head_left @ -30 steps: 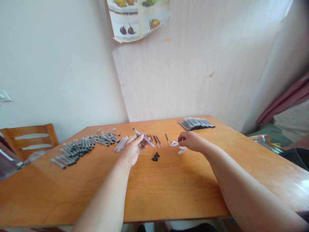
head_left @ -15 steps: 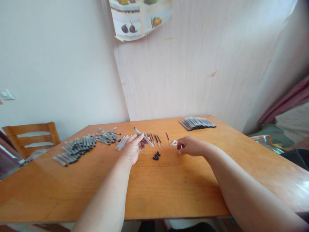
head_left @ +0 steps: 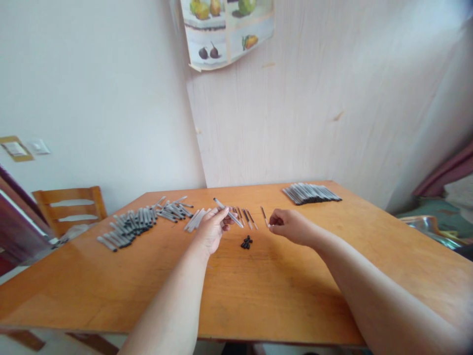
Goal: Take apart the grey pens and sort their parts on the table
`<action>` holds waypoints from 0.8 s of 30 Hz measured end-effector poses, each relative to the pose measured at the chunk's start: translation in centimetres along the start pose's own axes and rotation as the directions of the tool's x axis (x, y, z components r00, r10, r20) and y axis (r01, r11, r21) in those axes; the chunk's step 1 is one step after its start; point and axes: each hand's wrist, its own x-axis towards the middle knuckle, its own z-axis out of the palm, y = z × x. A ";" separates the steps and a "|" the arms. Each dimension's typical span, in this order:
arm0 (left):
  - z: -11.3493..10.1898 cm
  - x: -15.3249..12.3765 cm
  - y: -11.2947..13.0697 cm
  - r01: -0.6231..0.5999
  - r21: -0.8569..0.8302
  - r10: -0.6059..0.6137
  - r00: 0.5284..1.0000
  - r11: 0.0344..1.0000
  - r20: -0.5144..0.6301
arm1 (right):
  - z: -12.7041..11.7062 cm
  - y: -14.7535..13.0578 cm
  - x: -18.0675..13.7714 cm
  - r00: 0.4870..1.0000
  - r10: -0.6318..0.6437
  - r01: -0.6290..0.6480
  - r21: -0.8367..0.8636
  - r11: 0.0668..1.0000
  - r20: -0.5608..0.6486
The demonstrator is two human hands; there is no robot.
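Observation:
My left hand (head_left: 215, 228) grips a pen barrel (head_left: 233, 217), translucent with a dark upper end, slanting down to the right. My right hand (head_left: 287, 226) is closed in a pinch above the table, its fingertips beside a lone ink refill (head_left: 263, 215); what it pinches, if anything, is too small to make out. Between the hands several dark-and-clear refills (head_left: 248, 217) lie side by side. In front of them sits a small heap of black caps (head_left: 246, 242). Left of my left hand lie several clear empty barrels (head_left: 192, 220), partly hidden by it.
A large pile of dark-tipped pens (head_left: 132, 226) spreads over the left of the wooden table (head_left: 236, 296). A neat row of pens (head_left: 311, 193) lies at the far right. A wooden chair (head_left: 70, 209) stands beyond the left edge; a wall closes off the back.
The view has swung slightly left. My right hand has moved left from the small white pieces toward the lone refill and now covers them. My left hand keeps hold of the pen barrel.

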 end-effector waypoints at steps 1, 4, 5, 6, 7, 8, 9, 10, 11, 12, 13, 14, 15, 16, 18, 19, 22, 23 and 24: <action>0.0 0.0 0.0 -0.004 -0.006 0.004 1.000 1.000 0.004 | 0.3 -0.2 0.0 1.000 0.016 -0.014 0.101 0.995 -0.019; 0.0 0.0 0.0 -0.013 -0.027 0.013 1.000 1.000 0.000 | 1.2 -1.0 0.0 0.996 0.094 -0.081 0.453 0.888 -0.006; 0.1 -0.1 0.0 -0.016 -0.035 0.015 1.000 0.999 -0.003 | 1.4 -1.3 0.0 0.993 0.118 -0.103 0.571 0.814 0.011; 0.1 -0.1 0.0 -0.020 -0.042 0.019 1.000 0.999 -0.007 | 1.6 -1.6 -0.1 0.990 0.138 -0.119 0.679 0.724 0.026; 0.2 -0.1 0.0 -0.025 -0.049 0.025 1.000 0.998 -0.010 | 1.8 -1.8 -0.1 0.987 0.153 -0.128 0.769 0.627 0.040; 0.2 -0.1 0.0 -0.031 -0.056 0.031 0.999 0.998 -0.013 | 1.9 -2.0 -0.1 0.985 0.163 -0.136 0.836 0.532 0.056; 0.3 -0.2 0.0 -0.035 -0.062 0.034 0.999 0.997 -0.016 | 2.1 -2.2 -0.2 0.982 0.171 -0.145 0.882 0.448 0.075; 0.4 -0.2 0.1 -0.038 -0.068 0.036 0.999 0.997 -0.019 | 2.2 -2.3 -0.2 0.980 0.176 -0.155 0.911 0.382 0.094; 0.5 -0.3 0.1 -0.040 -0.072 0.038 0.999 0.997 -0.023 | 2.3 -2.4 -0.2 0.978 0.180 -0.164 0.929 0.333 0.108; 0.6 -0.3 0.1 -0.043 -0.076 0.041 0.999 0.996 -0.027 | 2.5 -2.5 -0.2 0.976 0.185 -0.170 0.938 0.303 0.117; 0.7 -0.3 0.1 -0.045 -0.080 0.043 0.999 0.996 -0.031 | 2.6 -2.6 -0.2 0.974 0.189 -0.174 0.941 0.289 0.122; 0.8 -0.3 0.2 -0.048 -0.084 0.045 0.998 0.995 -0.036 | 2.7 -2.6 -0.2 0.973 0.192 -0.177 0.942 0.286 0.124; 0.8 -0.4 0.2 -0.050 -0.087 0.047 0.998 0.995 -0.040 | 2.8 -2.7 -0.3 0.973 0.194 -0.179 0.940 0.292 0.125; 0.9 -0.4 0.2 -0.053 -0.090 0.049 0.998 0.995 -0.042 | 2.9 -2.7 -0.3 0.973 0.194 -0.181 0.936 0.301 0.125; 1.0 -0.5 0.2 -0.053 -0.095 0.049 0.998 0.994 -0.042 | 3.1 -2.8 -0.3 0.973 0.193 -0.186 0.929 0.319 0.129; 1.0 -0.5 0.2 -0.053 -0.097 0.049 0.998 0.994 -0.041 | 3.1 -2.9 -0.4 0.972 0.195 -0.191 0.926 0.325 0.132; 1.1 -0.5 0.2 -0.053 -0.099 0.050 0.998 0.994 -0.032 | 3.3 -3.1 -0.4 0.968 0.210 -0.205 0.919 0.337 0.139; 1.2 -0.6 0.2 -0.053 -0.098 0.050 0.998 0.994 -0.030 | 3.3 -3.2 -0.5 0.967 0.211 -0.206 0.918 0.337 0.140; 1.2 -0.6 0.1 -0.051 -0.097 0.048 0.998 0.994 -0.027 | 3.4 -3.3 -0.5 0.968 0.207 -0.205 0.920 0.335 0.140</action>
